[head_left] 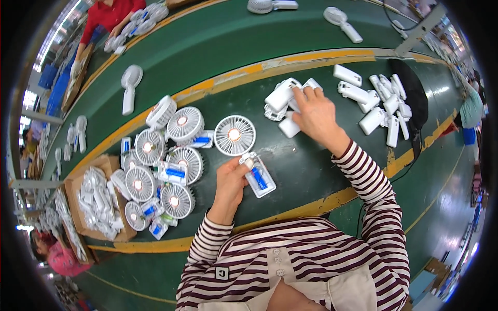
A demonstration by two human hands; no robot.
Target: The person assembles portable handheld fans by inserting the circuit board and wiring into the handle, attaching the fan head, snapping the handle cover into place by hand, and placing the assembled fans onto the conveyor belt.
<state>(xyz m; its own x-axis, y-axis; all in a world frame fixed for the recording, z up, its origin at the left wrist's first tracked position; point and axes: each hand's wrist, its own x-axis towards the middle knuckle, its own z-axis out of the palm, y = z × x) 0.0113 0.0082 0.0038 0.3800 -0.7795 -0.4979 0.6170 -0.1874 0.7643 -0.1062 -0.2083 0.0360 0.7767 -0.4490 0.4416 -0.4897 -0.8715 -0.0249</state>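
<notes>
My left hand (229, 181) is closed round the neck of a white handheld fan (241, 122). The fan's round grille points up, and its handle (265, 185) is uncovered, with a blue cylindrical battery (259, 177) inside. At the right, my right hand (317, 115) reaches over a small heap of white plastic handle covers (282, 94), its fingers bent onto one of them; how firmly they grip is partly hidden. Another cover (289, 127) lies just below my right thumb.
Several uncovered fans (149, 147) are piled at the left, beside a cardboard box (74, 210) of bagged white parts. More covers (372, 120) lie at the right near a black object (410, 85). Beyond the yellow edge, a green conveyor (207, 57) carries fans; a person in red (106, 18) works across it.
</notes>
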